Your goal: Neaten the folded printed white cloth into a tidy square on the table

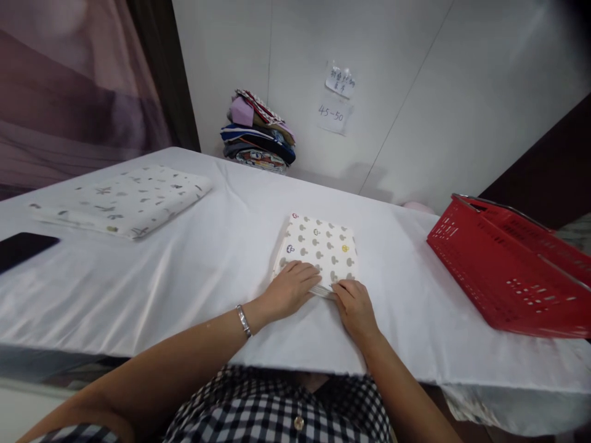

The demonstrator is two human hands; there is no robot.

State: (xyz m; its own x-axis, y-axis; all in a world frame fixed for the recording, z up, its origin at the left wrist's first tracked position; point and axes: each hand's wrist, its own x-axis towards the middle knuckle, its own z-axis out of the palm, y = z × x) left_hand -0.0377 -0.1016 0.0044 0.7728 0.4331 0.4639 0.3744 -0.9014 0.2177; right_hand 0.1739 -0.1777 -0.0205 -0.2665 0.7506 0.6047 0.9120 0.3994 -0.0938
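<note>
Has a folded cloth (325,249) lying on the white tablecloth (221,277), near the table's front edge, off-white with rows of grey mushroom motifs plus a few in yellow, blue and pinkish red. Rests the left hand (295,286) on the near left part of the folded cloth, fingers close together and nearly straight over the print; cannot tell whether gripping, thumb being hidden. Holds the right hand (354,303) at its near right corner, fingers bent against the near edge; cannot tell whether pinching or merely pressing. Wears a silver bracelet (244,321) on the left wrist, and a checked shirt (258,412) on the near side of the folded cloth. Has, well to its left, a larger folded white fabric (143,197) with grey leaf-like marks, and farther left a dark flat object (23,246). Has, well to its right, a red basket (512,271) with metal handles. Has, beyond it and leftward, a stack of fabrics (258,132), and beyond it on the wall (314,37) 2 paper notes (340,83), the lower marked 45-50
</note>
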